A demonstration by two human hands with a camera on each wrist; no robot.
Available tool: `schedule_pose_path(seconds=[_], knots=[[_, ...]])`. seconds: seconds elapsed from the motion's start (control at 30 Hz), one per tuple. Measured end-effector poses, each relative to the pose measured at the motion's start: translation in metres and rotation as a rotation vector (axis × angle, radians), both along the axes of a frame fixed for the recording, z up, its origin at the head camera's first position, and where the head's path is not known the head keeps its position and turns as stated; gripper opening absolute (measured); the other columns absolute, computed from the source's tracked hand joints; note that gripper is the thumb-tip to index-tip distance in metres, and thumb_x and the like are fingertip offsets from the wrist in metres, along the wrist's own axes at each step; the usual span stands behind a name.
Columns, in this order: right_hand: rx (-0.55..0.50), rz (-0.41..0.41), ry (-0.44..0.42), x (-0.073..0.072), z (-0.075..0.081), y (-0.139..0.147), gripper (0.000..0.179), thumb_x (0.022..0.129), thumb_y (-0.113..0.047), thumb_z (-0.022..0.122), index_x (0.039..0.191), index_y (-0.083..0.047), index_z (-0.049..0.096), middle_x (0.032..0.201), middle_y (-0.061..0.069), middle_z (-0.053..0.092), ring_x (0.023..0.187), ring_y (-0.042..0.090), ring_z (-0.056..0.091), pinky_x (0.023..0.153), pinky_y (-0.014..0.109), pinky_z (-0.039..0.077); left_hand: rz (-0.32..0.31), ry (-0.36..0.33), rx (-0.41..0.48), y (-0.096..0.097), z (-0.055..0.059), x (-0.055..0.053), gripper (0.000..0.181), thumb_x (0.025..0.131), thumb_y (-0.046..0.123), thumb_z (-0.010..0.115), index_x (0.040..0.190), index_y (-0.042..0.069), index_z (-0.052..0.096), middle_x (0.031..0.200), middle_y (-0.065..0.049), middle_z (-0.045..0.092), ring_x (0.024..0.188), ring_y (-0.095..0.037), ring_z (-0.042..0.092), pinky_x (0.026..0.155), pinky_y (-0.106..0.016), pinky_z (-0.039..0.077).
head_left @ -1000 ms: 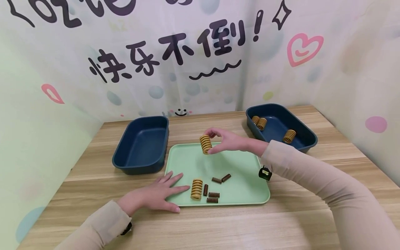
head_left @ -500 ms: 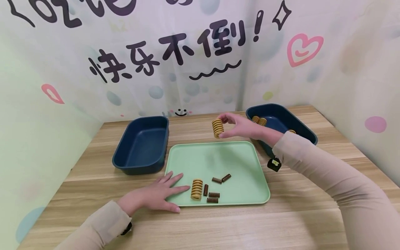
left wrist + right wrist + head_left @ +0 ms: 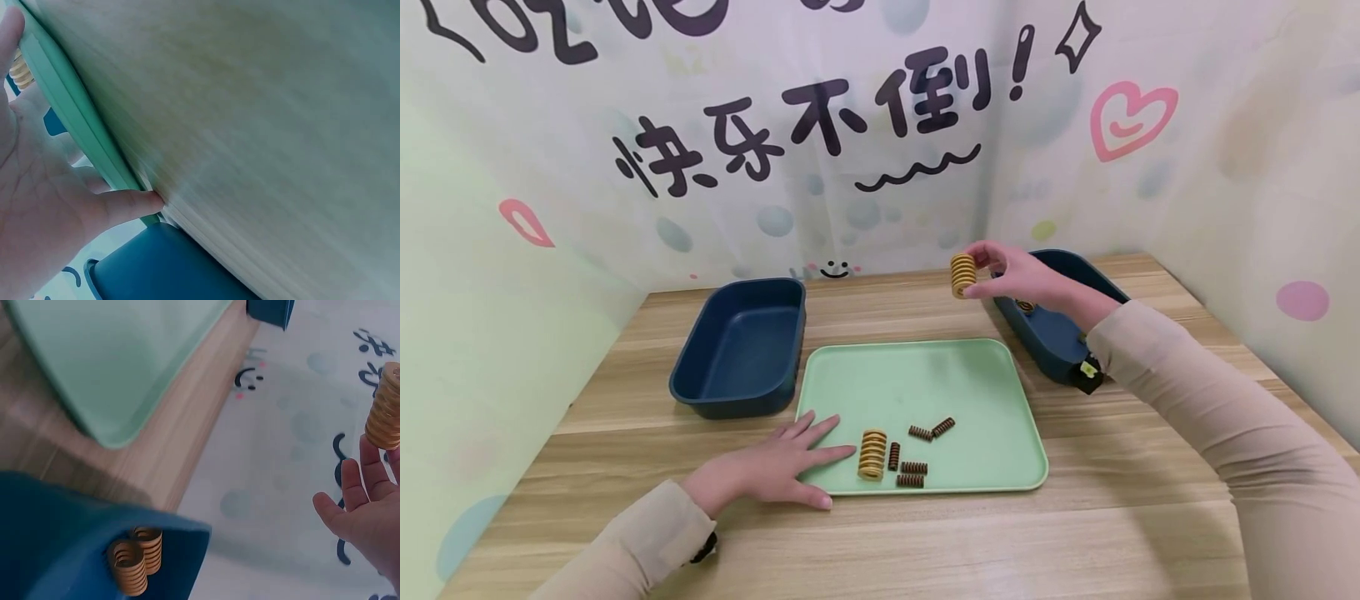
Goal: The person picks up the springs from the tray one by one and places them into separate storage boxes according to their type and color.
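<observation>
Between thumb and fingers, my right hand (image 3: 1017, 275) pinches a yellow coil spring (image 3: 963, 276), raised beyond the tray's far right corner and beside the right blue bin (image 3: 1051, 342). The same yellow spring (image 3: 384, 409) shows at the right edge of the right wrist view. My left hand (image 3: 775, 467) rests with spread fingers on the near left corner of the green tray (image 3: 970, 367). Close to its fingertips lies another yellow spring (image 3: 872, 455). Several small dark brown springs (image 3: 913, 468) lie to the right of that one on the tray.
A second blue bin (image 3: 737, 358) stands left of the tray. Inside the right bin, yellow springs (image 3: 128, 567) show in the right wrist view; my right arm covers part of this bin. A printed cloth (image 3: 850, 217) hangs behind the wooden table (image 3: 970, 550).
My right hand has carried the yellow spring rightward and away from me, from above the tray to beside the right bin. The left hand has stayed in place.
</observation>
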State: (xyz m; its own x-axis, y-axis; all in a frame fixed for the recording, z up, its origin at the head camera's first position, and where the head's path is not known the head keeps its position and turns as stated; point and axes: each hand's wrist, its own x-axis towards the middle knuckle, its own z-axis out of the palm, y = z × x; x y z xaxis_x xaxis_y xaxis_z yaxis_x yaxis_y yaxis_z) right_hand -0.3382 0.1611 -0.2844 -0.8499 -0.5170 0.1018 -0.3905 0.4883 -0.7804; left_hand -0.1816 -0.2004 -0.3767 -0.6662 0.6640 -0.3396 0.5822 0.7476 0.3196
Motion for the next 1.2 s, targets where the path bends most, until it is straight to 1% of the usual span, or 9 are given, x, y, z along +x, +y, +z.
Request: schedule_pose_path(seconds=[0.17,0.33,0.4,0.47,0.53,0.77,1.03,1.2], knots=[[-0.005,-0.055,-0.018,-0.008,0.004,0.016,0.049,0.085,-0.021,0.066,0.126,-0.006,0.043,0.115,0.012,0.049,0.104,0.025,0.049,0.080,0.032,0.043,0.002,0.003,0.001,-0.001,-0.001,-0.001,0.069,0.084,0.060,0.049,0.143,0.030,0.031,0.154,-0.010,0.007,0.136,-0.044,0.003,0.104,-0.062,0.013],[-0.008,-0.090,-0.041,-0.014,0.005,0.029,0.052,0.085,-0.023,0.065,0.127,-0.005,0.040,0.117,0.012,0.048,0.108,0.027,0.047,0.085,0.034,0.040,0.001,0.005,0.000,-0.002,-0.001,-0.001,0.069,0.083,0.061,0.049,0.143,0.031,0.031,0.154,-0.010,0.007,0.136,-0.044,0.003,0.103,-0.062,0.014],[-0.012,-0.100,-0.046,-0.018,0.004,0.034,0.053,0.085,-0.023,0.065,0.127,-0.004,0.040,0.116,0.012,0.047,0.108,0.027,0.047,0.086,0.031,0.040,-0.001,0.004,0.003,-0.002,-0.001,-0.001,0.069,0.084,0.061,0.049,0.143,0.031,0.031,0.154,-0.011,0.007,0.136,-0.045,0.003,0.103,-0.063,0.014],[-0.008,-0.114,-0.043,-0.021,0.003,0.039,0.054,0.085,-0.024,0.066,0.127,-0.003,0.039,0.116,0.012,0.047,0.107,0.027,0.047,0.084,0.026,0.041,-0.002,0.005,0.007,-0.002,-0.001,-0.002,0.069,0.084,0.060,0.049,0.143,0.031,0.031,0.154,-0.011,0.007,0.136,-0.045,0.003,0.103,-0.063,0.014],[-0.009,-0.128,-0.045,-0.023,0.003,0.044,0.054,0.085,-0.024,0.065,0.128,-0.003,0.039,0.116,0.012,0.047,0.105,0.025,0.047,0.083,0.024,0.041,-0.004,0.004,0.009,-0.002,-0.001,-0.002,0.069,0.084,0.060,0.050,0.143,0.030,0.031,0.154,-0.012,0.007,0.136,-0.045,0.004,0.102,-0.063,0.014],[0.011,-0.182,-0.035,-0.030,0.000,0.060,0.054,0.086,-0.028,0.064,0.127,-0.004,0.039,0.115,0.012,0.048,0.103,0.023,0.044,0.088,0.033,0.035,-0.002,-0.001,0.007,-0.001,0.000,-0.001,0.069,0.084,0.059,0.050,0.143,0.030,0.031,0.154,-0.011,0.007,0.136,-0.045,0.003,0.103,-0.063,0.014],[0.043,-0.236,-0.011,-0.040,-0.005,0.081,0.052,0.085,-0.028,0.064,0.124,-0.001,0.040,0.105,0.008,0.049,0.096,0.021,0.044,0.083,0.030,0.036,0.012,-0.019,0.001,0.000,0.001,0.000,0.068,0.084,0.060,0.049,0.143,0.032,0.030,0.154,-0.009,0.006,0.137,-0.043,0.002,0.104,-0.061,0.012],[0.086,-0.255,-0.016,-0.044,-0.008,0.093,0.054,0.086,-0.030,0.064,0.123,0.000,0.039,0.104,0.008,0.049,0.094,0.021,0.043,0.082,0.030,0.037,0.010,-0.019,0.002,0.000,0.000,-0.001,0.068,0.084,0.059,0.050,0.143,0.031,0.031,0.154,-0.009,0.006,0.137,-0.043,0.002,0.104,-0.061,0.012]])
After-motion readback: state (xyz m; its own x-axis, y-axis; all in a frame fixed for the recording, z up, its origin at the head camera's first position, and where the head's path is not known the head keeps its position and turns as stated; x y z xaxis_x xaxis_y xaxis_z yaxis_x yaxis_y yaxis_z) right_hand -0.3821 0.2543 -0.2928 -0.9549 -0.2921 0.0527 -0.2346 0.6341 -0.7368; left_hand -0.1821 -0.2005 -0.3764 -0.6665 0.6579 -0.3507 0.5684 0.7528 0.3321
